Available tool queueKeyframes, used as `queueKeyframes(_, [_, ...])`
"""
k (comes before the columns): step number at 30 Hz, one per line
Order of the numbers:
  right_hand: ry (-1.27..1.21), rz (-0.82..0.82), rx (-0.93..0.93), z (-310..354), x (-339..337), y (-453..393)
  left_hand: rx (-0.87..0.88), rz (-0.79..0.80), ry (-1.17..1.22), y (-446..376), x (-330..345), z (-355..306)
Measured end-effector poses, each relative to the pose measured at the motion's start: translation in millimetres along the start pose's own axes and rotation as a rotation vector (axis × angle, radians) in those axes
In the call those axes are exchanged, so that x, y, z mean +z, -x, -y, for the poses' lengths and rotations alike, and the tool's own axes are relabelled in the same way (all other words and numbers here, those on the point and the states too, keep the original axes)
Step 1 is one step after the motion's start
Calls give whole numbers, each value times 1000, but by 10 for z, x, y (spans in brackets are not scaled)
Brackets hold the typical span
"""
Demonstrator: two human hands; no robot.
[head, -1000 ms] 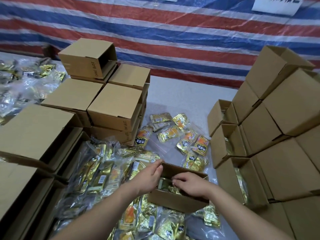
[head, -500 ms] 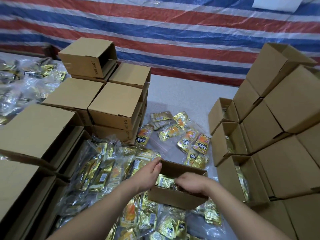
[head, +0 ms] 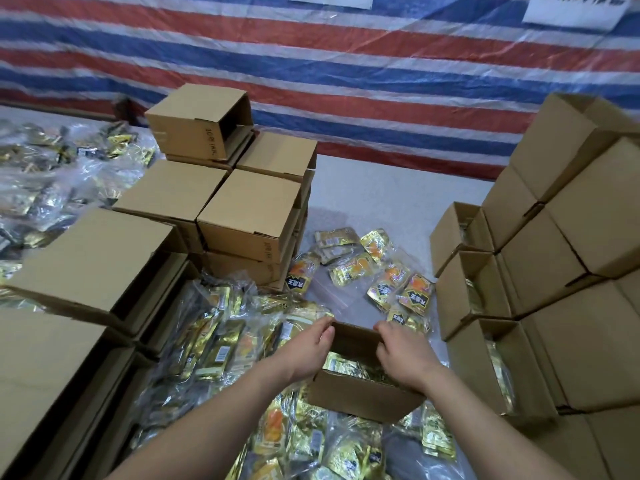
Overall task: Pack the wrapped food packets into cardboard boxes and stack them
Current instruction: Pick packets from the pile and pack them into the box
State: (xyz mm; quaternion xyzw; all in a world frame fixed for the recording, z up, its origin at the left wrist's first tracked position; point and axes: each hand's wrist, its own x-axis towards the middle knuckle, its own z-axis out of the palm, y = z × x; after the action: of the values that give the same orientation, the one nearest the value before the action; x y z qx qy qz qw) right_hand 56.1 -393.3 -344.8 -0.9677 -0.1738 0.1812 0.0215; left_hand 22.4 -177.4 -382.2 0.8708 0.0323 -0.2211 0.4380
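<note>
We see the open cardboard box near the front edge of the table, sitting on a heap of gold wrapped packets, with more gold packets visible inside it. Half a second ago the right hand was down inside the box on the packets; now it has come up and its fingers curl over the far rim of the box, gripping it. The left hand has shifted from the box's left wall to the far left corner of the rim, fingers bent over the edge and holding it.

Loose orange-and-gold packets lie beyond the box toward the table's middle. Closed boxes are stacked along the left side, and filled open boxes stand in a stack along the right edge.
</note>
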Motion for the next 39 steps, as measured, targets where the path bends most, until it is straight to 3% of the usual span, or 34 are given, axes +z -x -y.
queueKeyframes(9, [-34,-6,29,-43,7,-48,23,-8,-57,94,-96,-149])
queueKeyframes(14, [-118,-89,32,-12,-65,-58,46,-107,-74,154,-346,-119])
queueKeyframes(18, [-154,-69,21,32,-73,-41,26,-158,-286,213,-589,139])
queueKeyframes(23, [-182,-29,8,90,-9,-15,-213,-180,-721,233,-939,567])
queueKeyframes(30, [-199,-34,34,89,34,-9,-386,-144,-688,315,-959,1029])
queueKeyframes(39, [-204,-34,50,114,48,-29,-453,-136,-820,317,-748,921])
